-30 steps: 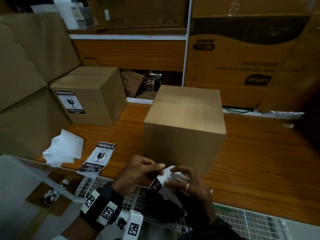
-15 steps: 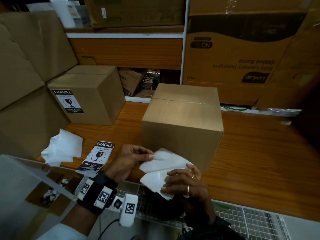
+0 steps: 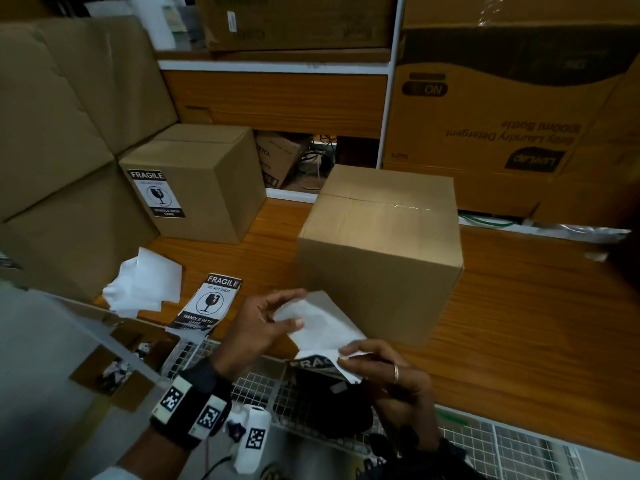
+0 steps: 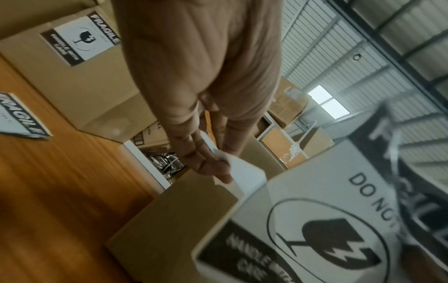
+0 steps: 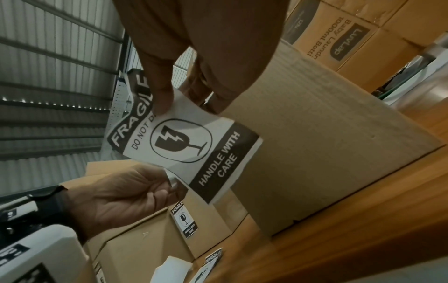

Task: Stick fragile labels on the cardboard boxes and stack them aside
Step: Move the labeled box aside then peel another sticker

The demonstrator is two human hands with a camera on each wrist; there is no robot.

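A black-and-white fragile label (image 3: 322,327) hangs between my hands just in front of a plain cardboard box (image 3: 377,251) in the middle of the wooden table. My left hand (image 3: 292,315) pinches its upper white edge. Lower and nearer to me, my right hand (image 3: 344,356) pinches the end printed FRAGILE, which curls up. In the right wrist view the label's printed face (image 5: 194,145) points down toward the camera, with my right hand (image 5: 186,107) above it and my left hand (image 5: 168,183) below. A second box (image 3: 194,181) at the back left carries a stuck label (image 3: 157,194).
A spare fragile label (image 3: 207,303) and crumpled white backing sheets (image 3: 145,285) lie on the table (image 3: 519,323) to the left. Big cartons wall in the left side and the back right. A wire mesh rack (image 3: 263,382) runs along the near edge under my wrists.
My hands, close together on a bunched label a second ago, have drawn apart. The left hand rose toward the box and the sheet now stretches out between them, its printed end showing by the right hand.
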